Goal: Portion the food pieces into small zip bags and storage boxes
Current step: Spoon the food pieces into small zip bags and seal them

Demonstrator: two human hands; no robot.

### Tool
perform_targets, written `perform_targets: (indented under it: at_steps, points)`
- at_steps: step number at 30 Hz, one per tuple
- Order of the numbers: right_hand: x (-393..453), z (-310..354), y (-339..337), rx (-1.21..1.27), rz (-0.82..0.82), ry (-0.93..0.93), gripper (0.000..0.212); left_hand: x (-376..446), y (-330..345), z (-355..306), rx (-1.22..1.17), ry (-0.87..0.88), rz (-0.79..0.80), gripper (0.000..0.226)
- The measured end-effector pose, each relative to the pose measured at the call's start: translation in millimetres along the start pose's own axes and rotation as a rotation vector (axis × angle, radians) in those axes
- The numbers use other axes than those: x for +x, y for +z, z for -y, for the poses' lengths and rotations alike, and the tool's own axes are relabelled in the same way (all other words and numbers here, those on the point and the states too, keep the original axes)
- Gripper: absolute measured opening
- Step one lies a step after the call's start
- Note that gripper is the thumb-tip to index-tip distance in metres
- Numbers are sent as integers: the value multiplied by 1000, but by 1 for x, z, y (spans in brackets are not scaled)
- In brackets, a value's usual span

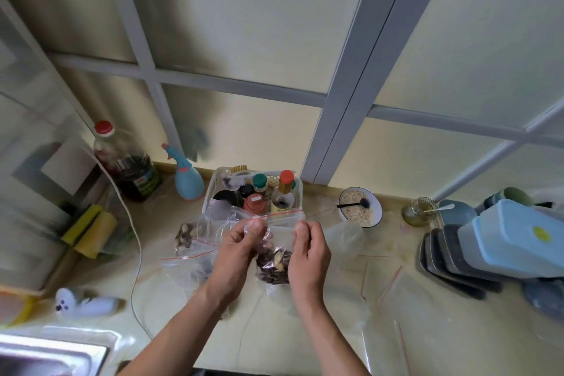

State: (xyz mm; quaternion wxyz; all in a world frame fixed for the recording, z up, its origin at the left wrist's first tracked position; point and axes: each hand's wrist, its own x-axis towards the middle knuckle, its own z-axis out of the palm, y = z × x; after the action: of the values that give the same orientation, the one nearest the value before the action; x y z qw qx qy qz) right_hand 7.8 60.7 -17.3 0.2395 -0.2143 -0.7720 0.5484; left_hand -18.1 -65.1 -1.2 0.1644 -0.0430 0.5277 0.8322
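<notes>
Your two forearms come up from the near edge, and both hands are busy on one small zip bag point(274, 241). Your left hand point(236, 250) pinches the bag's top at one side, fingers curled round the plastic; your right hand point(309, 253) pinches the other side the same way. Between them the bag hangs over the counter point(305, 330), with a clump of dark and pale food pieces point(273, 264) sagging at its bottom, just inside your right palm.

Its long axis runs up and down: mouth away from you at your fingertips, load toward your wrists. The red strip point(268, 216) just beyond your fingertips lies crosswise, left hand to right (whether it is this bag's own seal or another bag's behind it, I cannot tell).

Judging from this, you are at the closing step, and the risks lie there. Press the strip while a fold is caught in it and the seal may gap. Tip the mouth down while it is unsealed and the pieces would spill onto the counter.

Just outside your left hand lies a second bag of food point(187, 238), with more clear plastic under your left wrist. Beyond your fingertips stands a white basket point(210, 189) of seasoning jars. Past your right hand sits a bowl of oats point(360, 206), and farther out a stack of storage boxes point(506, 241), lids on.
</notes>
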Motion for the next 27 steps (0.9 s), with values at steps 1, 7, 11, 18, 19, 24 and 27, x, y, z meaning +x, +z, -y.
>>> perform_targets:
  at_steps: [1, 7, 11, 18, 19, 24, 27]
  points:
    - [0, 1, 0, 9, -16, 18, 23, -1, 1, 0, -9, -44, 33, 39]
    - [0, -5, -5, 25, -94, 120, 26, -6, 1, 4, 234, -86, 26, 57]
    - [-7, -7, -6, -9, -50, 83, 26, -9, 12, 8, 232, 18, -123, 42]
    - [-10, -5, -15, -23, -58, -40, 24, -11, 31, 5, 117, 81, -220, 35]
    - [-11, -4, -16, -9, -48, -45, 22, -12, 33, 6, 122, 94, -244, 36]
    - [-12, 3, -24, 122, 69, 45, 20, -16, 37, 6, 128, 140, -297, 34]
    - [-9, 5, -27, 188, 80, 111, 20, -18, 37, 3, 112, 153, -291, 33]
